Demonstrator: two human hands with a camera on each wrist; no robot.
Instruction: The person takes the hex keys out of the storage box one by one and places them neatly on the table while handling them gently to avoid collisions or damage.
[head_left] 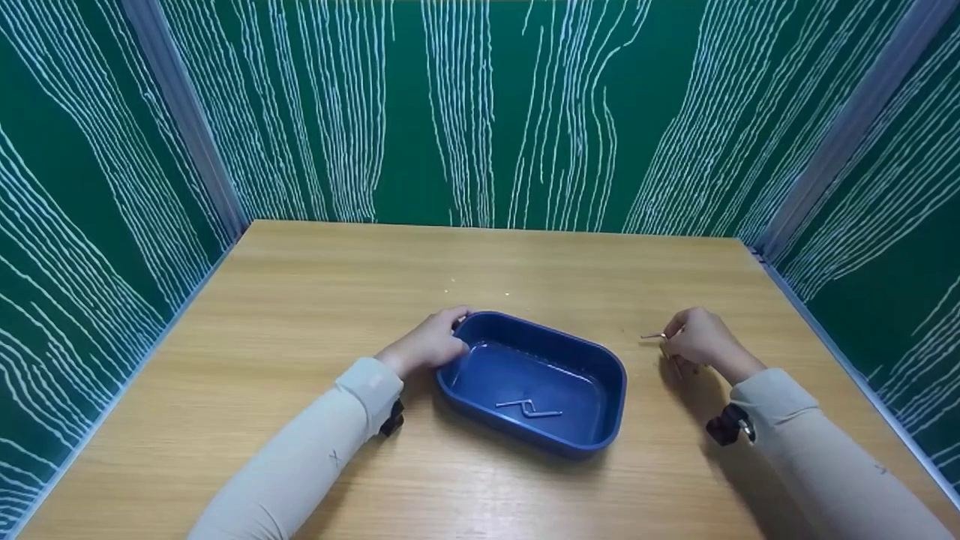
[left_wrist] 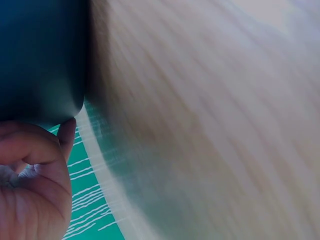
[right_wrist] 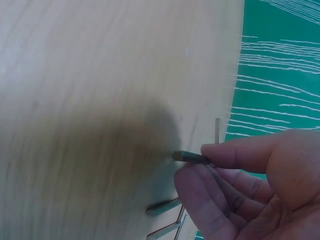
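A dark blue tray (head_left: 504, 375) sits on the table, and my left hand (head_left: 431, 343) grips its left end, thumb over the rim and fingers outside. In the left wrist view the left hand (left_wrist: 32, 180) is curled against the tray's wall (left_wrist: 42, 65). Two L-shaped hex keys (head_left: 546, 414) appear to lie touching on the tray's floor. Right of the tray, my right hand (head_left: 703, 339) pinches a metal hex key (right_wrist: 189, 157) between thumb and fingers. Below that hand, more hex keys (right_wrist: 164, 207) lie on the table, partly hidden by the fingers.
The wooden table (head_left: 337, 277) extends around the tray. Green panels (head_left: 405, 112) with wavy white lines stand at its back and sides. A few tiny pale specks (head_left: 507, 294) lie behind the tray.
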